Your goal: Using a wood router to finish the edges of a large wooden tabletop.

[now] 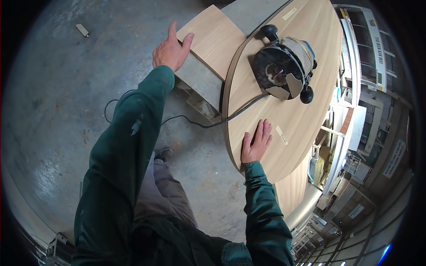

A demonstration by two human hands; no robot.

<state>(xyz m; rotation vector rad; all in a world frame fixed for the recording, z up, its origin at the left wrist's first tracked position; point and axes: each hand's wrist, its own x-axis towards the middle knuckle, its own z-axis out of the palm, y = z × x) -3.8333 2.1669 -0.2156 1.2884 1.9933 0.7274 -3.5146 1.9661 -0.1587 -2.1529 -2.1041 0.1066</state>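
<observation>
My left hand (171, 51) is at the near left corner of a smaller light wood panel (216, 37), its thumb over the top face and a finger along the outer edge; the other fingers are hidden. That panel sits on a grey stand (199, 76), against a large curved-edge wooden board (306, 128). Flat on the board's near end lies my right hand (256, 144), fingers stretched out and holding nothing. Farther along the board a router (284, 66) rests on its side, its black base plate facing left and its round knobs showing.
A black power cord (195, 124) runs from the router over the board's edge to the concrete floor (120, 57). Paper labels (281, 135) stick to the board. A small block (82, 30) lies on the floor at far left. Racks with stacked material (350, 115) stand at right.
</observation>
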